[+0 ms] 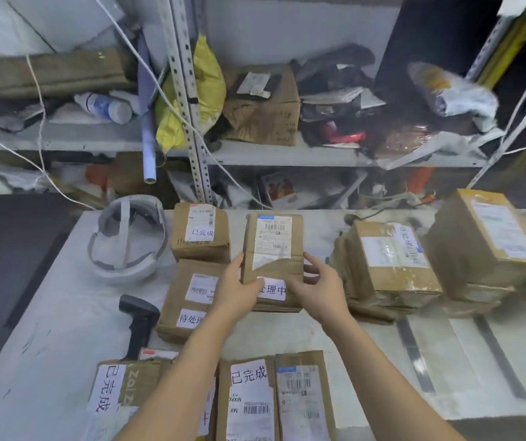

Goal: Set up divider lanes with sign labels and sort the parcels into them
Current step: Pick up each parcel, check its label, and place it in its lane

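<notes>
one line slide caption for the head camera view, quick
Left hand and right hand grip a brown parcel over a white table, labelled parcels around it, a barcode scanner at left.

The pale, scuffed table (pixel 64 329) carries a white head strap (pixel 128 240) at its far left. A black barcode scanner (pixel 139 323) lies nearer, just beside a brown parcel marked 待处理 (pixel 188 300). Behind that parcel lies one marked 已完成 (pixel 199 232), a middle stack labelled 处理中 (pixel 276 291) sits to its right, then a taped stack (pixel 389 265) and a large box (pixel 484 246) at the far right. More labelled parcels (pixel 245 405) line the near edge, and two dark strips (pixel 414 354) cross the table's right part.
</notes>
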`<state>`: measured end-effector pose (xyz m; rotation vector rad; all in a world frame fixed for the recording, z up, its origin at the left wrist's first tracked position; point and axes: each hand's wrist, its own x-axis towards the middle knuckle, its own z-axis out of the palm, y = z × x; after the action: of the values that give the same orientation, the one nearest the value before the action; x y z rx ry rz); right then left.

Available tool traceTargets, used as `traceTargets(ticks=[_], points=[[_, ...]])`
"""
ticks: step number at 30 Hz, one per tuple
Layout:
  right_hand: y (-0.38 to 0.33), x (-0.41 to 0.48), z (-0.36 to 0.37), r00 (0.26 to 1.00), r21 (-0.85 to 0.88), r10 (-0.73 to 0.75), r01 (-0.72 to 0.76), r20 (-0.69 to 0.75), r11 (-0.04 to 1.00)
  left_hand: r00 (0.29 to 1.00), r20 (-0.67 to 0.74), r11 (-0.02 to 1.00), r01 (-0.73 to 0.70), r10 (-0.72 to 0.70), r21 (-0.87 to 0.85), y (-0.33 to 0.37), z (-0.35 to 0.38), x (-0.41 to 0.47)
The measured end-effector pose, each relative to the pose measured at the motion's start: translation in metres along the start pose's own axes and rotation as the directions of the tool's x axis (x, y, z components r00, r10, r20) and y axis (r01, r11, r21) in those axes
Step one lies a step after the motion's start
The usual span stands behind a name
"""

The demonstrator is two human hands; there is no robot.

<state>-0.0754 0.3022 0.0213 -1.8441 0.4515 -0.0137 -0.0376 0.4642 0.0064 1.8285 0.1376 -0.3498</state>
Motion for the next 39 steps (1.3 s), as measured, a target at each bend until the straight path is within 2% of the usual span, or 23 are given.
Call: traceTargets(ticks=[5,9,20,25,31,39], points=[[-0.038,-0.018,-0.025,0.982,0.036,-0.120,0.126,-0.146,0.991,0.984,-0.026,0.979,-0.178,0.176,-0.095,0.045,0.002,-0.009],[-0.065,-0.030,-0.062,0.970,0.077,-0.175,0.189,-0.167,0.979,0.960,0.000,0.952,-0.279,0.281,-0.127,0.084,0.014,-0.023],[-0.077,-0.055,-0.203,0.931,0.034,-0.264,0.281,-0.253,0.959,0.901,0.056,0.902,-0.429,0.431,-0.040,0.168,0.116,-0.063],[-0.059,-0.058,-0.286,0.924,0.016,-0.286,0.299,-0.254,0.954,0.903,0.108,0.910,-0.412,0.416,-0.055,0.194,0.195,-0.099],[-0.033,-0.044,-0.379,0.924,0.011,-0.309,0.320,-0.225,0.947,0.916,0.079,0.919,-0.390,0.393,-0.057,0.222,0.280,-0.123],[-0.005,0.001,-0.421,0.958,0.001,-0.168,0.173,-0.230,0.985,0.942,0.024,0.942,-0.336,0.335,0.020,0.228,0.347,-0.095]])
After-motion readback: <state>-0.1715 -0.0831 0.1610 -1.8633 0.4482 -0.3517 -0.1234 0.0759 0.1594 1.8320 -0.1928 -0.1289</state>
